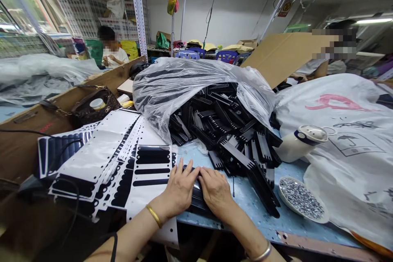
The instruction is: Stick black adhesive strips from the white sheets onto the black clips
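Both my hands rest together on a long, dark, glossy plastic piece (200, 197) lying on the table. My left hand (180, 186) curls its fingers over the left side of the piece, with the fingertips near its far end. Against the right side, my right hand (215, 188) presses with its fingers bent and close together; the two hands nearly touch at the fingertips. Just left of them lies a white sheet (144, 200) with black rounded adhesive strips, some spots bare. Much of the held piece is hidden under my hands.
Black slotted plastic parts (227, 118) spill from a clear plastic bag (172, 77). More strip sheets (92, 153) fan out leftward. On the right are a dish of small metal parts (302, 198), a cream tumbler (302, 143) and a white sack (344, 131). Two people sit beyond.
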`<state>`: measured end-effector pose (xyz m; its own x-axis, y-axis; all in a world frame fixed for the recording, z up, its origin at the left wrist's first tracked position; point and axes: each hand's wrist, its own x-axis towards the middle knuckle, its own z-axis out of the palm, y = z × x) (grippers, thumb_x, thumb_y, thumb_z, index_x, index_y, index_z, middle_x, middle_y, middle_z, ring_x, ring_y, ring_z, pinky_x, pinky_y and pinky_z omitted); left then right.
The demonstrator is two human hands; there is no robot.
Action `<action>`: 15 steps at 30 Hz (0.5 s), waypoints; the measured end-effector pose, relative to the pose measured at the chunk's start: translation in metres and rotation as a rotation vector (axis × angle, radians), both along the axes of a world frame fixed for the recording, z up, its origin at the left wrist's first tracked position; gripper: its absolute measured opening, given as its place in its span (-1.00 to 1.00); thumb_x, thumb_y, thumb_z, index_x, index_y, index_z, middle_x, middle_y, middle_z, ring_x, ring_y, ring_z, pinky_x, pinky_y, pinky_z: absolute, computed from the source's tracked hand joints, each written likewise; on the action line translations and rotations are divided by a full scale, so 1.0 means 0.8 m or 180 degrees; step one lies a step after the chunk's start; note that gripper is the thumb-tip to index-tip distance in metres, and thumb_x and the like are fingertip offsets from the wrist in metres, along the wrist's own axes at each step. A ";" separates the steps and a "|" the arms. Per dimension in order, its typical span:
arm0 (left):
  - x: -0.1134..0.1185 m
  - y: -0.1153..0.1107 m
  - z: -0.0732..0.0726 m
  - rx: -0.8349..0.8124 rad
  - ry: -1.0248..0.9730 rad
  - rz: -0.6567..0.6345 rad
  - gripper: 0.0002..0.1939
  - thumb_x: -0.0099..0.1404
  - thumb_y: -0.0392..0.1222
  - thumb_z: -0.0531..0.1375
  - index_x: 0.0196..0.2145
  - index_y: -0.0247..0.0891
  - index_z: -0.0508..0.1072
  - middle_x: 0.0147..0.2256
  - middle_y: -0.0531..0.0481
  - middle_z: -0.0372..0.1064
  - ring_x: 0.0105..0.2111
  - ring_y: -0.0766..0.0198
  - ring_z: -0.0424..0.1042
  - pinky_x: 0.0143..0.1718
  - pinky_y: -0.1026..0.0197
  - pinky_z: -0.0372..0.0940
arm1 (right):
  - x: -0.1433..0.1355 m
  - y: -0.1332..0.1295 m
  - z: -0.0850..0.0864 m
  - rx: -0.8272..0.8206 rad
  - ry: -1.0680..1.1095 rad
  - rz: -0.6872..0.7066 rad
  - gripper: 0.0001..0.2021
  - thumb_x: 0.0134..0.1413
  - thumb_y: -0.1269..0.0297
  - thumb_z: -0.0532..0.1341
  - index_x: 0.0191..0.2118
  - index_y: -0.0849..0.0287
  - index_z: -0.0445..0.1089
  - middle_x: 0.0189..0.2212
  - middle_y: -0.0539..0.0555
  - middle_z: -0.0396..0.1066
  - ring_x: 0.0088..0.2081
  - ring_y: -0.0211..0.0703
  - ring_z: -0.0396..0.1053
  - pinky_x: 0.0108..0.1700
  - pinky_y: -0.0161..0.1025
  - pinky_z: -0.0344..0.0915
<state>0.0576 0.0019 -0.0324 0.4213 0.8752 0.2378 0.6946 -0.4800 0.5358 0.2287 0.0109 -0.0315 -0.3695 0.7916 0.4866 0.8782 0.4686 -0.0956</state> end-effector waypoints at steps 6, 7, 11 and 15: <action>-0.008 0.005 -0.004 -0.0241 -0.0287 0.0020 -0.46 0.34 -0.32 -0.02 0.26 -0.18 0.24 0.32 -0.11 0.08 0.36 -0.13 -0.07 0.27 -0.29 0.03 | 0.008 -0.001 -0.001 -0.0107 -0.0119 0.0089 -0.68 0.27 0.44 0.02 -0.02 0.13 0.45 -0.12 0.12 0.56 -0.24 -0.09 0.46 -0.27 -0.20 0.26; -0.012 0.008 0.000 -0.0297 -0.0403 0.0004 -0.47 0.34 -0.30 -0.02 0.25 -0.18 0.27 0.31 -0.12 0.12 0.34 -0.11 -0.03 0.27 -0.27 0.05 | 0.010 -0.001 0.001 -0.0080 -0.0121 0.0086 -0.68 0.27 0.44 0.02 -0.01 0.13 0.45 -0.13 0.11 0.57 -0.25 -0.08 0.46 -0.27 -0.20 0.26; -0.042 0.011 0.034 -0.0234 -0.0890 0.0423 -0.56 0.35 -0.24 -0.05 0.11 -0.21 0.41 0.00 -0.16 0.48 0.06 0.02 0.41 0.11 -0.05 0.28 | 0.016 -0.002 0.021 0.0112 -0.0059 0.0088 -0.74 0.27 0.38 0.08 -0.07 0.16 0.49 -0.17 0.18 0.57 -0.26 -0.03 0.46 -0.26 -0.17 0.24; -0.066 -0.015 0.059 -0.0104 -0.0597 0.0987 -0.67 0.35 -0.21 -0.05 -0.42 -0.24 0.46 -0.53 -0.02 0.39 -0.52 0.22 0.37 -0.38 0.20 0.28 | 0.022 -0.029 0.049 0.0252 0.0162 0.0316 -0.76 0.30 0.37 0.08 -0.25 0.17 0.51 -0.41 0.11 0.51 -0.39 -0.14 0.40 -0.31 -0.23 0.23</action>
<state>0.0046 -0.0104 0.0145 0.0864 0.9629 0.2557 0.6926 -0.2425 0.6793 0.2464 -0.0126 0.0079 -0.4174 0.7108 0.5661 0.8220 0.5609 -0.0982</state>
